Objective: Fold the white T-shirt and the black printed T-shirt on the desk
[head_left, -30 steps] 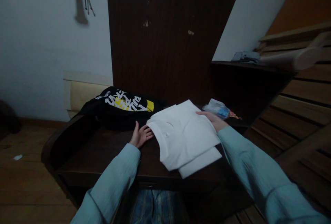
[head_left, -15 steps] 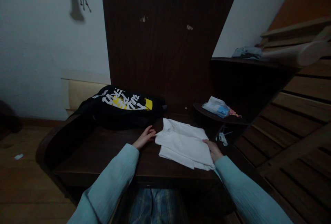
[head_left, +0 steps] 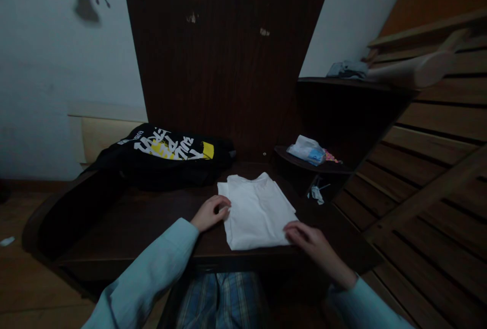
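Note:
A white T-shirt [head_left: 258, 212] lies folded into a flat, roughly square packet on the dark wooden desk [head_left: 160, 227], its neckline toward the back. At the shirt's left edge, my left hand [head_left: 210, 213] is curled, with thumb and fingertips pinched together on the fabric. My right hand [head_left: 310, 243] touches the near right corner with its fingers stretched out over the cloth; its thumb is hard to make out. Further back on the left lies a black garment [head_left: 167, 151] with white and yellow lettering.
A small corner shelf [head_left: 338, 169] at the right holds a plastic-wrapped packet [head_left: 307, 150]. Above it, an upper shelf [head_left: 323, 81] carries cloth and a pale roll [head_left: 418, 69]. Wooden slats [head_left: 429, 151] stand at the right, and a tall dark panel [head_left: 228, 65] rises behind.
The white T-shirt has been turned, its neckline swinging from the left to the far side. My left hand has closed on its edge. The view has shifted rightward.

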Motion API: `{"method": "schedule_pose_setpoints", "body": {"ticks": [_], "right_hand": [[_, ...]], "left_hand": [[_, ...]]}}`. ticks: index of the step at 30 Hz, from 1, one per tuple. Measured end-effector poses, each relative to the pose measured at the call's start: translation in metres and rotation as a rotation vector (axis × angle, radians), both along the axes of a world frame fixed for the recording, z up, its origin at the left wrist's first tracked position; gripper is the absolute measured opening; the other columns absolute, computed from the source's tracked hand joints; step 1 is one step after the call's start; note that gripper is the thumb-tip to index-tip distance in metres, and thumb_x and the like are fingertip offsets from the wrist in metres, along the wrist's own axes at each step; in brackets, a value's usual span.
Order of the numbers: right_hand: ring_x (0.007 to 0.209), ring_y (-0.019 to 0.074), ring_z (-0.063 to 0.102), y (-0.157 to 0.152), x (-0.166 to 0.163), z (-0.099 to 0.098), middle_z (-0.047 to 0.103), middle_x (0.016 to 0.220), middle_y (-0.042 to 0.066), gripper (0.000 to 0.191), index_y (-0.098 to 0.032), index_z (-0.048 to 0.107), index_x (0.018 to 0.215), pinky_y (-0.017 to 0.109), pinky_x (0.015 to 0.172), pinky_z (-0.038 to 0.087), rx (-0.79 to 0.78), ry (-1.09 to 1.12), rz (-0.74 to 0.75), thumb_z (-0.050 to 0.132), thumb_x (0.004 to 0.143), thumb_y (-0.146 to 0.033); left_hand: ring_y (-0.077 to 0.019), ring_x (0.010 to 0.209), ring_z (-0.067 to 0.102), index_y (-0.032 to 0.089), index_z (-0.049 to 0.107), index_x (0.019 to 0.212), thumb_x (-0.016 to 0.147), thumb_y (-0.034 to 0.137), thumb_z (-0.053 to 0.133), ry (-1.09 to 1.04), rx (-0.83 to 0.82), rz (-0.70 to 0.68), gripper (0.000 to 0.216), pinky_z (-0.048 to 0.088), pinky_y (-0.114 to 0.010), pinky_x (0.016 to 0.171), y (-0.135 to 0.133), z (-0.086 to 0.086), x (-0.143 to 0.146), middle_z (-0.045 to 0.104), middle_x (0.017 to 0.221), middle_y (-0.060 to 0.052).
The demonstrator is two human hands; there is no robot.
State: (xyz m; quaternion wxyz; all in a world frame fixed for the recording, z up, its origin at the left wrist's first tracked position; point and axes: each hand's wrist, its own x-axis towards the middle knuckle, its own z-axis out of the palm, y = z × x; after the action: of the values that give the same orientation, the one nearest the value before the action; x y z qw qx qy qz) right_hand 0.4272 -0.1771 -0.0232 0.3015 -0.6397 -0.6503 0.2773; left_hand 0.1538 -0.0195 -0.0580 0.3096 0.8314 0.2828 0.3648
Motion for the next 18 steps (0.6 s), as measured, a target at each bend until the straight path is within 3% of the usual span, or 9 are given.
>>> {"method": "schedule_pose_setpoints", "body": {"ticks": [2,5,8,11,15,18], "right_hand": [[0.107,0.0227,0.052,0.013,-0.001,-0.001,0.056,0.118,0.011,0.047,-0.018,0.055,0.114,0.037,0.091,0.041,0.197,-0.169,0.019,0.043,0.080,-0.050],[0.126,0.0234,0.032,0.032,-0.013,-0.018,0.038,0.137,0.008,0.052,-0.022,0.044,0.127,0.040,0.103,0.028,0.195,-0.392,0.193,0.045,0.081,-0.046],[0.130,0.0237,0.025,0.047,-0.028,-0.038,0.036,0.139,0.005,0.046,-0.024,0.045,0.127,0.044,0.105,0.023,0.172,-0.558,0.214,0.040,0.085,-0.042],[0.131,0.0223,0.024,0.066,-0.038,-0.047,0.034,0.140,0.003,0.044,-0.025,0.043,0.128,0.043,0.104,0.023,0.213,-0.623,0.150,0.034,0.088,-0.041],[0.129,0.0231,0.027,0.092,-0.042,-0.037,0.038,0.138,0.004,0.044,-0.024,0.045,0.126,0.041,0.102,0.026,0.176,-0.671,0.093,0.034,0.088,-0.042],[0.121,0.0249,0.040,0.103,-0.049,-0.019,0.049,0.129,0.009,0.043,-0.019,0.055,0.117,0.038,0.099,0.029,0.112,-0.703,0.099,0.040,0.085,-0.043]], "left_hand": [[-0.0199,0.093,0.057,0.020,0.061,0.088,0.075,0.028,0.053,0.135,0.058,-0.079,0.017,0.041,-0.032,0.087,-0.007,0.001,0.002,0.063,0.096,-0.006],[-0.0224,0.098,0.056,0.022,0.060,0.096,0.069,0.034,0.061,0.265,0.089,-0.101,0.029,0.040,-0.033,0.089,-0.008,0.000,0.002,0.062,0.105,-0.007],[-0.0240,0.108,0.052,0.022,0.058,0.104,0.069,0.037,0.062,0.308,0.068,-0.084,0.038,0.036,-0.035,0.094,0.003,-0.002,-0.001,0.057,0.117,-0.008],[-0.0234,0.116,0.046,0.023,0.058,0.107,0.074,0.033,0.056,0.303,0.032,-0.048,0.034,0.032,-0.038,0.099,0.026,-0.005,0.002,0.055,0.122,-0.008],[-0.0230,0.119,0.044,0.019,0.058,0.108,0.071,0.016,0.054,0.262,0.020,0.022,0.038,0.029,-0.039,0.102,0.053,-0.012,0.009,0.055,0.123,-0.009],[-0.0206,0.107,0.053,0.013,0.053,0.113,0.066,0.007,0.050,0.222,0.022,0.042,0.047,0.039,-0.035,0.095,0.059,-0.018,0.010,0.058,0.116,-0.011]]}}
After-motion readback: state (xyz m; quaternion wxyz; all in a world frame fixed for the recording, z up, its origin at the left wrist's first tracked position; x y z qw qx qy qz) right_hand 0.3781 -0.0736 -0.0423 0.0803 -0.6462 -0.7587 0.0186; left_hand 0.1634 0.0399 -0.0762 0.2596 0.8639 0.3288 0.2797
